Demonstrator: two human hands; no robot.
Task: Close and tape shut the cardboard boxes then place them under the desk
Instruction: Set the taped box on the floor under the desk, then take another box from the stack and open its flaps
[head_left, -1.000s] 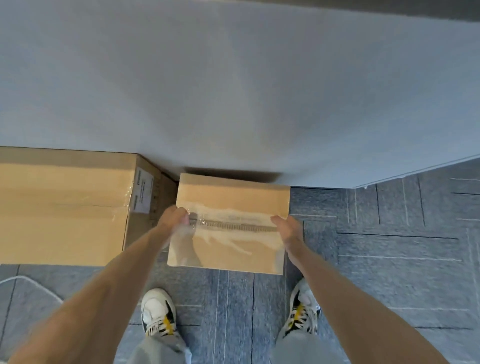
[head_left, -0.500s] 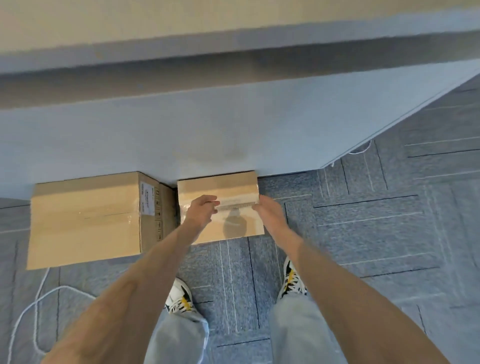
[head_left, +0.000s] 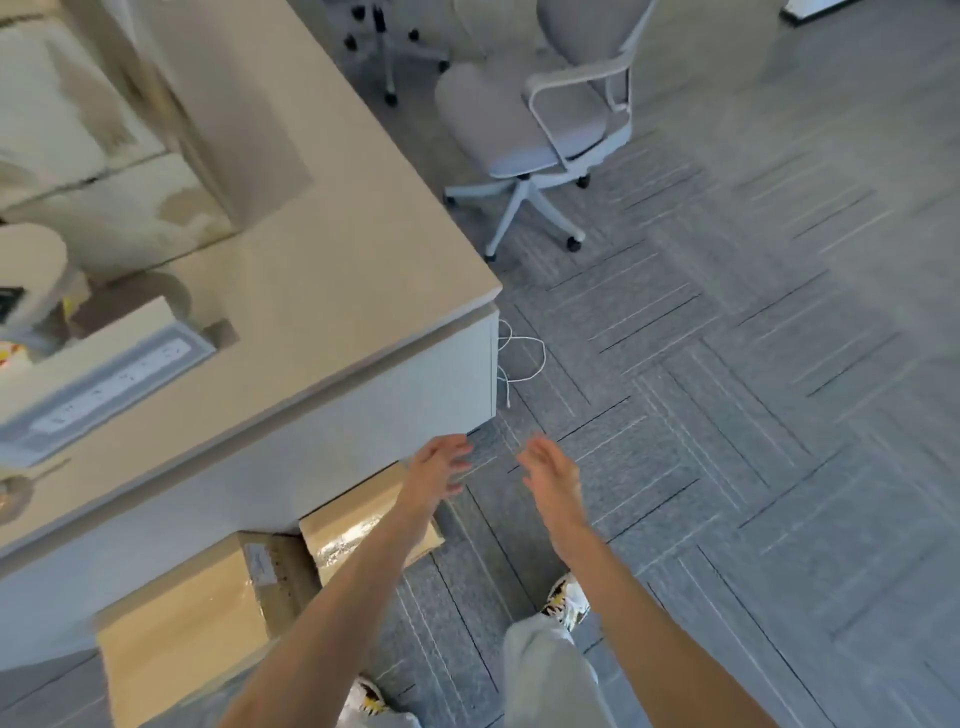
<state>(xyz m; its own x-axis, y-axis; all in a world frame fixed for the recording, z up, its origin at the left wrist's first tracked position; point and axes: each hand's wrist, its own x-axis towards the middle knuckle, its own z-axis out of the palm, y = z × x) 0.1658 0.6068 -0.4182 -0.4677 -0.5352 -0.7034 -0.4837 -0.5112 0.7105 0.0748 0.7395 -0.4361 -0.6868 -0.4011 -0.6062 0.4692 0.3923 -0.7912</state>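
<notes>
Two taped cardboard boxes sit on the carpet, partly tucked under the desk (head_left: 322, 291). The small box (head_left: 353, 530) shows shiny clear tape on its top and lies behind my left forearm. The large box (head_left: 182, 649) stands beside it to the left. My left hand (head_left: 434, 470) hovers above the small box's far end with fingers spread, holding nothing. My right hand (head_left: 550, 473) is raised over bare carpet to the right, fingers relaxed and empty.
A white office chair (head_left: 540, 130) stands on the grey carpet beyond the desk corner. A white cable (head_left: 519, 358) loops on the floor by the desk's side panel. A power strip (head_left: 109, 379) and clutter lie on the desk. My shoes (head_left: 566, 597) are below.
Both hands have let go of the small box and lifted away from it. The view has risen and swung right, so the desk top and chair are in sight.
</notes>
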